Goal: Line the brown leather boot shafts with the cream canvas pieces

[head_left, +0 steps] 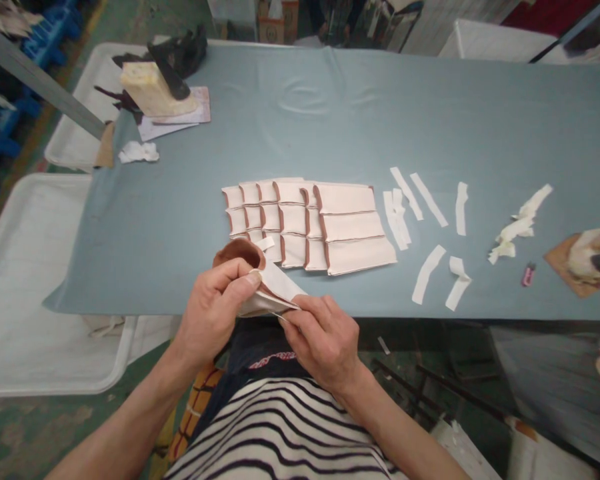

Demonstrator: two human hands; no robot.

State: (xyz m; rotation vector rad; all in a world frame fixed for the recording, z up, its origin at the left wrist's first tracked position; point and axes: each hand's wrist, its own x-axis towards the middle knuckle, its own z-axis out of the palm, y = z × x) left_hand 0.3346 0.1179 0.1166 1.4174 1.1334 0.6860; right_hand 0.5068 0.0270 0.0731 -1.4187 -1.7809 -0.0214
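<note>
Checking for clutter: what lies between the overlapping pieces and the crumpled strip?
Loose white strips lie scattered between the overlapping pieces and the crumpled strip, as the head view shows.

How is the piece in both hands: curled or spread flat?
Curled: the held piece forms an open brown loop beside the left hand.

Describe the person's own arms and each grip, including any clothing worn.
The left grip and right grip are bare human hands, ungloved, with no rings visible. The left forearm and right forearm show no sleeve, watch or bracelet. The person wears a black-and-white striped fabric shirt and a dark blue cloth garment with a reddish-pink marking.
</note>
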